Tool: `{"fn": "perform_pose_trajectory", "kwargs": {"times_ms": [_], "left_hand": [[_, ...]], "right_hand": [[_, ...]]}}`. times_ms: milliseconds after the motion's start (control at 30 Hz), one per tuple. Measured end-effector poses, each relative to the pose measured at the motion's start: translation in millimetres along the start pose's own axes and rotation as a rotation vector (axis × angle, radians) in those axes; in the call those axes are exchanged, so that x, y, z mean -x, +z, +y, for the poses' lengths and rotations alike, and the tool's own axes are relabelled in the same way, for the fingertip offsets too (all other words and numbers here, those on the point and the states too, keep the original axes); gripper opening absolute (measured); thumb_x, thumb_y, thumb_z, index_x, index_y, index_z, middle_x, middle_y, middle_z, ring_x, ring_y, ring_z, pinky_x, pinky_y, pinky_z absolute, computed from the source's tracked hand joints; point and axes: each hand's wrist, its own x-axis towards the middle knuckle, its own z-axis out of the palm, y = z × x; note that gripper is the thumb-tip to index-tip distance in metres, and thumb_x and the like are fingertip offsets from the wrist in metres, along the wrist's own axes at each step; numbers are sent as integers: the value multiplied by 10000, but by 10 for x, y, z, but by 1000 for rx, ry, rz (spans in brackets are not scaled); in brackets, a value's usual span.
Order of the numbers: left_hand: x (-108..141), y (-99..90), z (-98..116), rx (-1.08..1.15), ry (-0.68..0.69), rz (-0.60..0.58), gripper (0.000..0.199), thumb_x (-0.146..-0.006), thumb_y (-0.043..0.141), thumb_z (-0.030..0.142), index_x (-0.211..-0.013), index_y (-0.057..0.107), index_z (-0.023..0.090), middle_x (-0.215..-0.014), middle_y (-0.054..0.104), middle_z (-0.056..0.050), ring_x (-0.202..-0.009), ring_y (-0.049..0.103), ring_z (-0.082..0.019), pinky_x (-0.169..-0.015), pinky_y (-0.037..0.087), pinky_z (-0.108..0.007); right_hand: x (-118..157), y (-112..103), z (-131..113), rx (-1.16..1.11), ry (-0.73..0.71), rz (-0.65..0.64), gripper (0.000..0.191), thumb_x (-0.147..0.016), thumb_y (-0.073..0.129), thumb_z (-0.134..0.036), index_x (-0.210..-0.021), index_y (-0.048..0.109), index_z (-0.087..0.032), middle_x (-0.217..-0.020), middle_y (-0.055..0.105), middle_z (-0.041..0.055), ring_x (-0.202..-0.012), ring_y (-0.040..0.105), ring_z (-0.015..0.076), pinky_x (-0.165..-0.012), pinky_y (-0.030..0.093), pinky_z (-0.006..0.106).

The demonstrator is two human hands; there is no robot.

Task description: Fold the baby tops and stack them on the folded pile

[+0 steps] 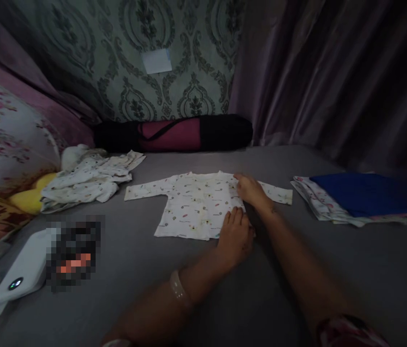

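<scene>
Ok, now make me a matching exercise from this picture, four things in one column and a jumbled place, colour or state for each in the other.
1. small shirt
2. long bag
3. folded pile
4. bracelet

A. black with a pink middle
B. around the left arm
C. laid out, touched by the left hand and right hand
D. at the right, blue on top

Pairs: 1-C, 2-A, 3-D, 4-B

A black-and-pink bag [183, 137] lies at upper centre, a purple curtain [333, 72] hangs upper right, and a white device [26, 265] rests lower left.
</scene>
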Motion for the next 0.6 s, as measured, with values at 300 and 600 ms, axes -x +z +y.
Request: {"fn": "perform_pose_trajectory", "kwargs": {"times_ms": [300, 600], "left_hand": [[70, -82, 41, -71, 159, -194, 624, -969, 266, 410, -1450, 278, 12, -1503, 320, -228, -1425, 225, -340, -1149, 220, -492], [40, -214, 72, 64, 436, -245, 590, -957, 366, 452, -1359, 422, 24, -1446, 421, -200, -1394, 306, -273, -1180, 171, -403]], "right_hand": [[-413, 503, -405, 57, 58, -167, 748, -972, 188, -506, -1467, 233, 52, -1548, 207, 225, -1438, 156, 307, -1167, 106, 408], [-385, 673, -258, 38, -66, 55, 719, -969, 169, -520, -1423, 358, 5, -1487, 353, 222, -1391, 279, 309, -1148, 162, 426]]}}
